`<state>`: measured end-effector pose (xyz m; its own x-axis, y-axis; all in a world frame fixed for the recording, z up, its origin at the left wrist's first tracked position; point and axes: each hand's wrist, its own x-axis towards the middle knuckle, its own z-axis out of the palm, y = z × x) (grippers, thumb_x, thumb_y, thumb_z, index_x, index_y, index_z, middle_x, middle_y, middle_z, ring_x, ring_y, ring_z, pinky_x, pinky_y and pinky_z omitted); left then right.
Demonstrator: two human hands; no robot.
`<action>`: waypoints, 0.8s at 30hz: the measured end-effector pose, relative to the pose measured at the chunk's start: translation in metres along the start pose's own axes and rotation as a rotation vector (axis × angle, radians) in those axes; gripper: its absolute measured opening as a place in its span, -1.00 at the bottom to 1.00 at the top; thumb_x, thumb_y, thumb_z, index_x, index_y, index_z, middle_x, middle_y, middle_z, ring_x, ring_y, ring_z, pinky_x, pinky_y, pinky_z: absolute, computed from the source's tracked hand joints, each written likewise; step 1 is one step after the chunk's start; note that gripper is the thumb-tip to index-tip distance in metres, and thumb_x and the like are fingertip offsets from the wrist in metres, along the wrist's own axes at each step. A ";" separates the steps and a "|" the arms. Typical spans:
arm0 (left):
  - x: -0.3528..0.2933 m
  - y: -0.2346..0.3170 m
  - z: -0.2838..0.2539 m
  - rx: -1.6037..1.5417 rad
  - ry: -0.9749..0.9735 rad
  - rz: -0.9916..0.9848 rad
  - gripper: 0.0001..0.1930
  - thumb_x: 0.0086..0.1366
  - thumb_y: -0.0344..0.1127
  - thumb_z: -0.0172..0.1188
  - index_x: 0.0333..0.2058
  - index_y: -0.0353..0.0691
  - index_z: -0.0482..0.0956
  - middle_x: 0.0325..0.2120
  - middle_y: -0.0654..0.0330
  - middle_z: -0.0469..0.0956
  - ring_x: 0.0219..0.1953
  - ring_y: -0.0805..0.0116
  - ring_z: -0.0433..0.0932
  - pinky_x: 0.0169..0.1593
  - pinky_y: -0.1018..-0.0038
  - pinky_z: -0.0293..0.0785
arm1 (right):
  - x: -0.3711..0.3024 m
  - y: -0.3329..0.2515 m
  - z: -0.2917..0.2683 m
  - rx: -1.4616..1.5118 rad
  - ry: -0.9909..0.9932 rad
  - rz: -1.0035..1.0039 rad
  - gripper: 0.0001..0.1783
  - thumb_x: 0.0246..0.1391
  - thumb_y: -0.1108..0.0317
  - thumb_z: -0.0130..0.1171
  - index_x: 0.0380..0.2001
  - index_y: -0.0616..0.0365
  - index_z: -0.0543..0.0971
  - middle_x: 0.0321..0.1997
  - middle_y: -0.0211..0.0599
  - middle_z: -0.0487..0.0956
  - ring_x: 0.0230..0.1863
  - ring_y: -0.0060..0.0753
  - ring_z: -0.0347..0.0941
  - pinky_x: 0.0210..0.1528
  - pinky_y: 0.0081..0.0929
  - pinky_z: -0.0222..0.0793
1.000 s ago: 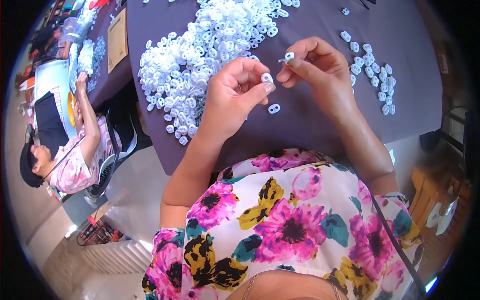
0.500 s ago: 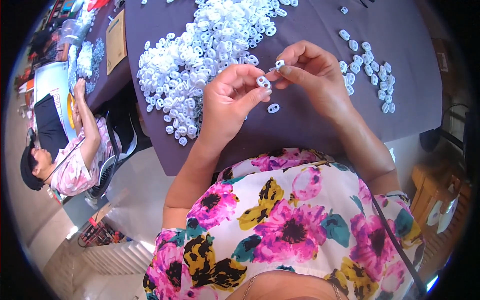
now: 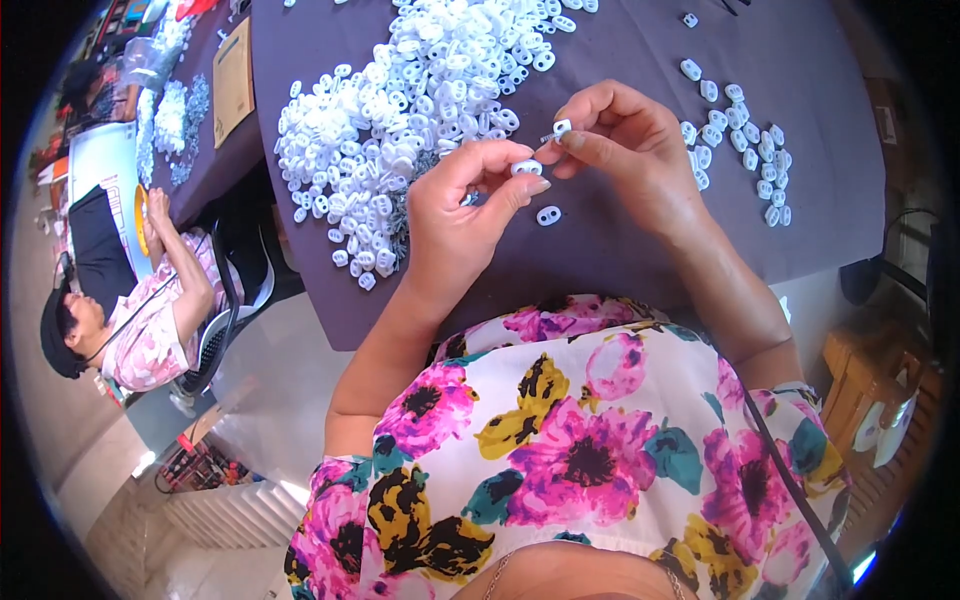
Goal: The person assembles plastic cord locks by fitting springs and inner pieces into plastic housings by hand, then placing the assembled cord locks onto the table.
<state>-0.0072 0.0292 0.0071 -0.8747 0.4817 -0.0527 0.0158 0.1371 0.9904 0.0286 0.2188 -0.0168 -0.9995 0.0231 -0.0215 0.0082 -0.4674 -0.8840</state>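
Observation:
Between its thumb and fingertips, my left hand (image 3: 470, 195) pinches a white two-hole cord lock piece (image 3: 526, 168). Close beside it my right hand (image 3: 632, 140) grips a smaller white piece (image 3: 562, 128), with what looks like a small metal spring (image 3: 547, 138) at its left side. The two pieces are near each other but apart. One loose two-hole piece (image 3: 548, 215) lies on the dark tablecloth below my fingers. To the left and beyond my left hand spreads a large pile of white two-hole pieces (image 3: 440, 75), with greyish springs (image 3: 425, 165) partly behind that hand.
Several white pieces (image 3: 750, 135) lie in a loose group on the right of the dark tablecloth (image 3: 620, 40). At the far left another person (image 3: 150, 330) sits at a second table with a brown clipboard-like board (image 3: 233, 85) on it. A wooden stool (image 3: 870, 390) stands at the right.
My left fingers have tilted their piece, so its holes show less, and more springs show behind that hand. My right hand has barely moved. The other person's arm has drawn back.

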 end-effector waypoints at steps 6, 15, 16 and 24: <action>0.001 -0.003 -0.001 0.082 0.006 0.138 -0.81 0.13 -0.61 0.24 -0.25 -0.33 0.59 -0.34 0.20 0.58 -0.34 0.53 0.55 -0.26 0.62 0.47 | -0.003 -0.002 0.003 -0.026 -0.038 -0.017 -0.87 0.12 0.57 0.12 -0.23 0.26 0.51 -0.30 -0.33 0.57 -0.24 -0.50 0.57 -0.23 -0.61 0.48; 0.001 -0.007 0.001 -0.003 0.057 0.102 -0.79 0.14 -0.60 0.24 -0.21 -0.32 0.57 -0.30 0.21 0.59 -0.28 0.53 0.56 -0.19 0.61 0.47 | -0.007 -0.001 0.007 -0.187 -0.068 -0.059 -0.86 0.08 0.62 0.11 -0.26 0.25 0.53 -0.33 -0.46 0.54 -0.28 -0.69 0.46 -0.22 -0.71 0.39; 0.001 -0.007 0.000 0.018 0.052 0.123 -0.79 0.14 -0.60 0.24 -0.22 -0.31 0.57 -0.30 0.21 0.59 -0.28 0.53 0.55 -0.19 0.61 0.47 | -0.007 0.000 0.008 -0.203 -0.056 -0.063 -0.86 0.08 0.61 0.12 -0.27 0.24 0.54 -0.34 -0.48 0.54 -0.29 -0.71 0.45 -0.23 -0.72 0.38; -0.001 -0.008 -0.003 0.053 0.039 0.114 -0.80 0.14 -0.59 0.25 -0.22 -0.32 0.57 -0.31 0.21 0.59 -0.30 0.55 0.55 -0.19 0.62 0.47 | -0.007 -0.001 0.009 -0.251 -0.021 -0.039 -0.88 0.06 0.59 0.14 -0.28 0.25 0.54 -0.36 -0.49 0.53 -0.33 -0.73 0.43 -0.26 -0.73 0.36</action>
<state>-0.0086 0.0249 0.0001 -0.8839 0.4630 0.0662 0.1411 0.1290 0.9815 0.0350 0.2116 -0.0116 -0.9996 0.0173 0.0223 -0.0258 -0.2320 -0.9724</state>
